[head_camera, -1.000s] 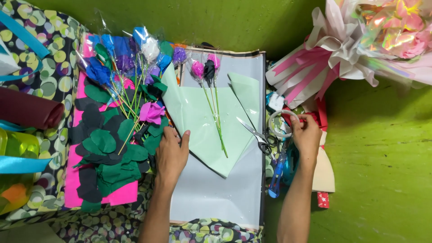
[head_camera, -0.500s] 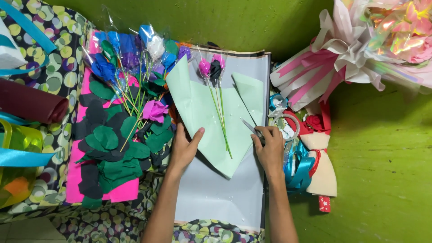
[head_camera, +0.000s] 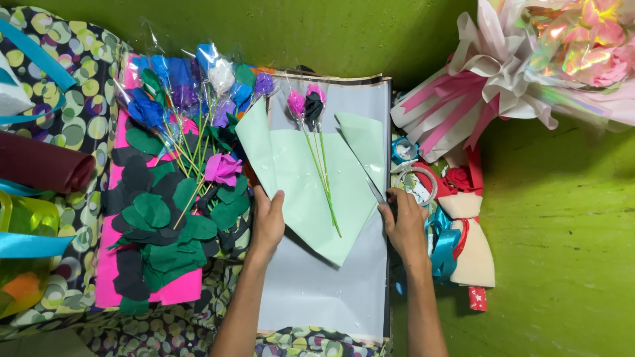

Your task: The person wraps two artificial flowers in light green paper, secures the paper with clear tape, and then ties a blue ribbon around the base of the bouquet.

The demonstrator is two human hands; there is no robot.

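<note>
A pale green wrapping sheet (head_camera: 301, 192) lies folded into a cone shape on a grey sheet (head_camera: 317, 291). Three small flowers (head_camera: 305, 104), pink and dark, rest on it with thin green stems (head_camera: 322, 178). My left hand (head_camera: 267, 221) presses flat on the green sheet's left edge. At the sheet's right edge my right hand (head_camera: 403, 221) grips scissors (head_camera: 375, 192), whose blades point up and left along the fold.
A pile of wrapped blue, purple and pink flowers (head_camera: 192, 92) and cut green and black leaves (head_camera: 165, 225) lies on a pink sheet (head_camera: 109, 277) at left. Tape rolls (head_camera: 413, 172), ribbons (head_camera: 443, 244) and a large pink-white bouquet (head_camera: 522, 59) sit at right on a green floor.
My right hand came in from the tape and ribbon pile at right with the scissors to the green sheet's right edge. My left hand moved onto the sheet's left edge.
</note>
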